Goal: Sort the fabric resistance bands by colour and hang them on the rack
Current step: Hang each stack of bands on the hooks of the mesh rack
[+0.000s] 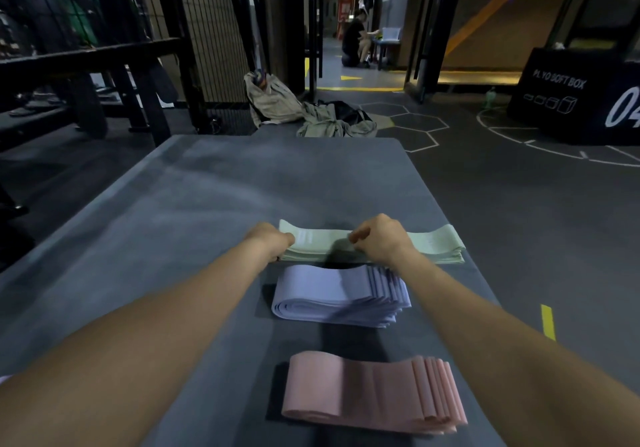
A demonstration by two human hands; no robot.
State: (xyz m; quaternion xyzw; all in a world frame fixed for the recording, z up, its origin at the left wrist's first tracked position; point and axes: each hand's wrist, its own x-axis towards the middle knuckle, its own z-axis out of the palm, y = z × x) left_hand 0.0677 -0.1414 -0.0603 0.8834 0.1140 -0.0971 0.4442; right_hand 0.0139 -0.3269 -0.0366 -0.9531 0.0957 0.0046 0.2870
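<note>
Three stacks of fabric bands lie in a row on a grey mat (173, 204). The pale green stack (433, 247) is farthest, the lavender stack (332, 294) sits in the middle, and the pink stack (367, 391) is nearest. My left hand (272, 240) grips the left end of the green stack, fingers curled around its edge. My right hand (377, 238) pinches the top green band near the stack's middle. The right end of the green stack sticks out free past my right wrist.
A dark metal rack (86, 55) stands at the far left. Crumpled clothes and a bag (311, 110) lie beyond the mat's far edge. A black plyo soft box (581, 93) stands at the right. A person (353, 41) crouches in the doorway far ahead.
</note>
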